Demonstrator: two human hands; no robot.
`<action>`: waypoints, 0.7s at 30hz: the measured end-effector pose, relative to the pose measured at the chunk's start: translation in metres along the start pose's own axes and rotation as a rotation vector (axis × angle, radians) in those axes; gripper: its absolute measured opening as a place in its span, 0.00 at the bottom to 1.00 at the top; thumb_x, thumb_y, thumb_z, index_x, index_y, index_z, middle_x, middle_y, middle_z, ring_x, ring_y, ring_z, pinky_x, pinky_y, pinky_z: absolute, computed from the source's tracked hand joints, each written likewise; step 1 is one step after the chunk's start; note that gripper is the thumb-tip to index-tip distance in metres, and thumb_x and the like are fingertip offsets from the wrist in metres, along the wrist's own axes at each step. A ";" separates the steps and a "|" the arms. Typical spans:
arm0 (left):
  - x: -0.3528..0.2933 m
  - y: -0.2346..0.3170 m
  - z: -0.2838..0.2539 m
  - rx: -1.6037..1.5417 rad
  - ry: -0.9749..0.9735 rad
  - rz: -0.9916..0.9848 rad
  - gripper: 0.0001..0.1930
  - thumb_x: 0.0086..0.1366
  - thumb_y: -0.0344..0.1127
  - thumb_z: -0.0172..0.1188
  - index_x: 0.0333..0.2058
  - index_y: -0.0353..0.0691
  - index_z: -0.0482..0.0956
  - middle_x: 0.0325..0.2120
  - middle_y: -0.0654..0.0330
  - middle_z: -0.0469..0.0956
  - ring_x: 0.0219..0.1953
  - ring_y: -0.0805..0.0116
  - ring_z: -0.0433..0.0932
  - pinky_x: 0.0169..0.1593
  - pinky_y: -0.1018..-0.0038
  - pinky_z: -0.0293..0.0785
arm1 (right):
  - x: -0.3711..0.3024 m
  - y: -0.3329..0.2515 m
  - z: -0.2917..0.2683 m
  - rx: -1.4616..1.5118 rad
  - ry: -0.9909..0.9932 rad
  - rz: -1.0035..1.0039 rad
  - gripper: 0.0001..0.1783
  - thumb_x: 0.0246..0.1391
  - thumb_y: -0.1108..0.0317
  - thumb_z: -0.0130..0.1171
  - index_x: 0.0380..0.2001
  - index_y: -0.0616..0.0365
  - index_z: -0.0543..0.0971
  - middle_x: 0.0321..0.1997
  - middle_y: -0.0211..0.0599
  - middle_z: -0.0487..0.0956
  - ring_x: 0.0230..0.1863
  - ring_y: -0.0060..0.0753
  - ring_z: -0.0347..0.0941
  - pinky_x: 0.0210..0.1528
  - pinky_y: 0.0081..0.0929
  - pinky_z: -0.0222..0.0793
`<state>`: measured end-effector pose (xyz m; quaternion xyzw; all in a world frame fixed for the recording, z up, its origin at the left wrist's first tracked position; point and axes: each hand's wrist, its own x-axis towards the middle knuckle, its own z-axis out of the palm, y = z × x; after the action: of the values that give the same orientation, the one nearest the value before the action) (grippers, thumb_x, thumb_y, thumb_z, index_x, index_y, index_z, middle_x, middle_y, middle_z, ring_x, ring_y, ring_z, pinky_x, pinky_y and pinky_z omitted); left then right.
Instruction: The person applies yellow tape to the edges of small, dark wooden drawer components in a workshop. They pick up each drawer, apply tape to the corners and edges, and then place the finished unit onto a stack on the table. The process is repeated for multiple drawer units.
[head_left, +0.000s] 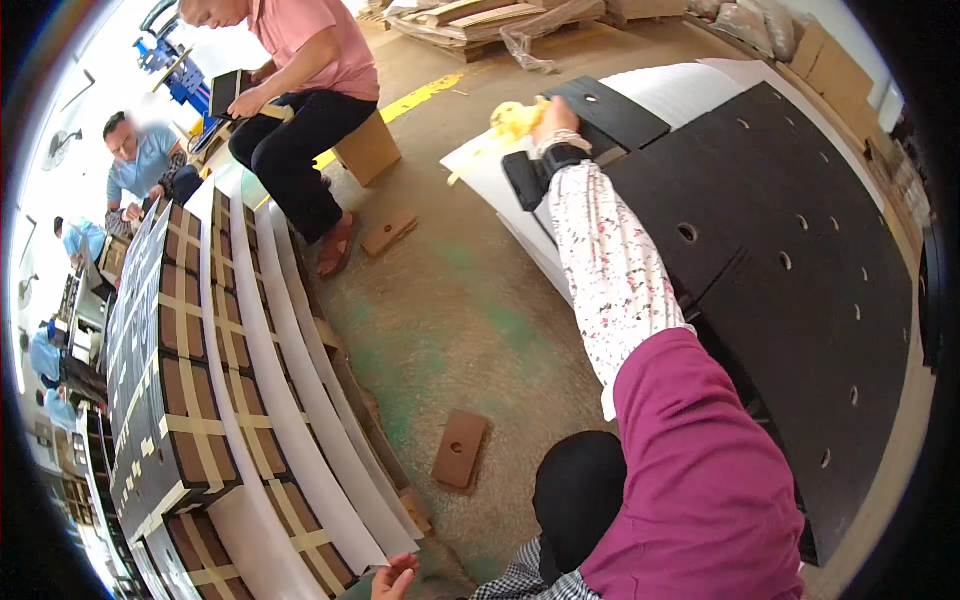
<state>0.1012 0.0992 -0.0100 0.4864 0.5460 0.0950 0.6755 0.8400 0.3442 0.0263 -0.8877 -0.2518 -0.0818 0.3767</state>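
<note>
My right arm, in a floral sleeve with a dark strap and device at the wrist, stretches far out to the black panels. My right hand (555,122) is closed round a crumpled yellow cloth-like wad (514,119) at the far left end of a small black board (612,112). This board lies on a large stack of black panels (800,240) with oval holes. At the lower edge my left hand (395,578) shows only in part, its fingers loosely bent and apart. It is beside the corner of a white sheet (345,480), with nothing visible in it.
On the left stand stacked brown-and-black boards (200,400) bound with tan tape, white sheets between layers. Brown plates with holes (461,449) lie on the floor. A person (315,90) sits on a cardboard box (367,150) holding a dark board. Others work farther left.
</note>
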 end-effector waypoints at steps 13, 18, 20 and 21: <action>-0.031 -0.005 0.004 -0.008 -0.038 0.270 0.20 0.66 0.34 0.55 0.55 0.34 0.69 0.52 0.56 0.71 0.54 0.66 0.70 0.58 0.71 0.66 | -0.126 -0.010 -0.072 -0.553 -0.195 -0.458 0.15 0.50 0.67 0.52 0.41 0.59 0.78 0.46 0.51 0.76 0.45 0.42 0.77 0.36 0.36 0.75; -0.034 -0.007 0.004 0.071 -0.068 0.310 0.19 0.66 0.32 0.55 0.55 0.34 0.69 0.52 0.56 0.71 0.54 0.66 0.70 0.58 0.72 0.66 | -0.138 0.046 -0.092 -1.009 -0.222 -0.228 0.34 0.55 0.64 0.51 0.64 0.57 0.58 0.56 0.66 0.68 0.38 0.37 0.78 0.24 0.27 0.70; -0.041 -0.006 0.007 0.073 -0.047 0.354 0.19 0.66 0.32 0.55 0.54 0.34 0.69 0.52 0.56 0.72 0.54 0.67 0.70 0.57 0.73 0.66 | -0.155 0.026 -0.103 -1.198 -0.346 -0.239 0.37 0.54 0.64 0.52 0.66 0.55 0.54 0.57 0.67 0.67 0.41 0.41 0.78 0.22 0.27 0.69; -0.042 0.000 0.008 0.083 -0.054 0.386 0.19 0.66 0.32 0.55 0.54 0.35 0.69 0.52 0.57 0.72 0.54 0.67 0.70 0.57 0.73 0.66 | -0.148 0.031 -0.104 -1.321 -0.376 -0.226 0.40 0.54 0.63 0.52 0.67 0.56 0.49 0.56 0.69 0.67 0.44 0.51 0.76 0.18 0.30 0.68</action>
<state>0.0915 0.0673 0.0161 0.6118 0.4279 0.1869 0.6384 0.7330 0.1947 0.0306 -0.8984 -0.3012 -0.1014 -0.3031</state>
